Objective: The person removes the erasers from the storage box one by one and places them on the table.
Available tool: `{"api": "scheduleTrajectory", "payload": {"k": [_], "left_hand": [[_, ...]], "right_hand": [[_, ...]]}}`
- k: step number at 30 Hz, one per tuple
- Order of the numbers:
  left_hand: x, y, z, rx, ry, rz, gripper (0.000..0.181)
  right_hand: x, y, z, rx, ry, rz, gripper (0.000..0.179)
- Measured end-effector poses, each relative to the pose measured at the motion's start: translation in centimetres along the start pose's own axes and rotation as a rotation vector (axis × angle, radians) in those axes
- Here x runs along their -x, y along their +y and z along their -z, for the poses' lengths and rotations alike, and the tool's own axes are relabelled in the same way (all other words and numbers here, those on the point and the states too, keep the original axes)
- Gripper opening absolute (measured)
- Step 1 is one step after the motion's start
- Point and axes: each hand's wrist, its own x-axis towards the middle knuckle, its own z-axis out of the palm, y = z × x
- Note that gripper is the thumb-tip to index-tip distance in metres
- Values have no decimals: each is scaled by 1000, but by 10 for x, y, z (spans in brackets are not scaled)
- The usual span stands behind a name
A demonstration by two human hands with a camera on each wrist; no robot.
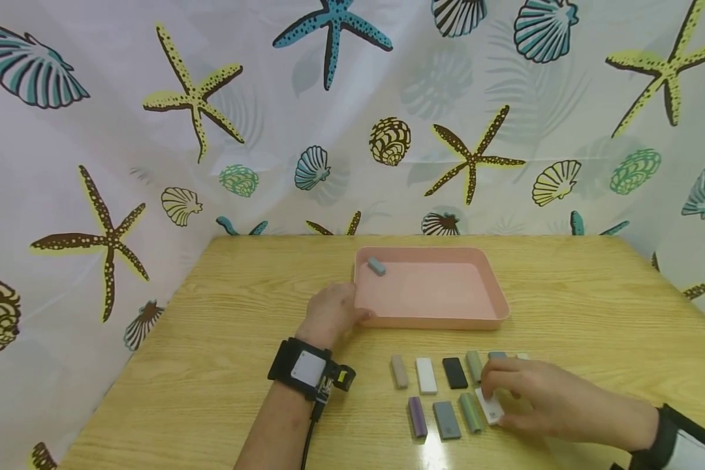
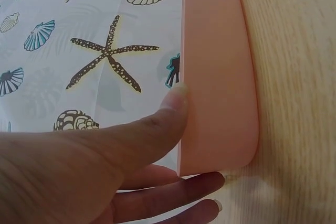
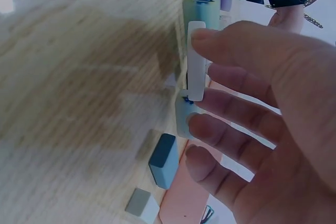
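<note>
My left hand [image 1: 331, 314] holds the near left corner of a shallow pink tray [image 1: 435, 290]. In the left wrist view its thumb lies on the tray's rim, with the other fingers around the corner. Inside the tray, at the far left, lies a small grey-blue block [image 1: 376, 266]. At the right, my right hand [image 1: 555, 398] pinches a flat white block [image 1: 489, 407] by its ends between thumb and fingers. The right wrist view shows this white block [image 3: 196, 61] tipped on edge, close over the table. Green blocks [image 3: 202, 11] stand beside it.
Small blocks form two rows on the wooden table [image 1: 258, 274]: beige [image 1: 399, 372], white [image 1: 426, 376], black [image 1: 455, 373] and green [image 1: 474, 367] behind; purple [image 1: 417, 418], grey [image 1: 447, 420] and green [image 1: 470, 412] in front. My right hand partly covers others. A patterned cloth [image 1: 352, 130] hangs behind.
</note>
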Motion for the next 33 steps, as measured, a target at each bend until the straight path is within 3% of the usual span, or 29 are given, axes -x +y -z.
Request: {"api": "scheduleTrajectory", "payload": {"k": [8,15,21,33], "left_hand": [[0,1,1,-25,1,-3,35],[0,2,2,-25,-5,4,35],[-1,1,1,-30,-8,6,36],[-1,0,2,-3,-14,-5,34]], "right_hand": [[2,2,-6,12,3,7,37],[-6,1,-1,-5,8,-11,20],[-27,3,9,-9,12,-99,11],[-83,28,20,111,196,-30,10]]}}
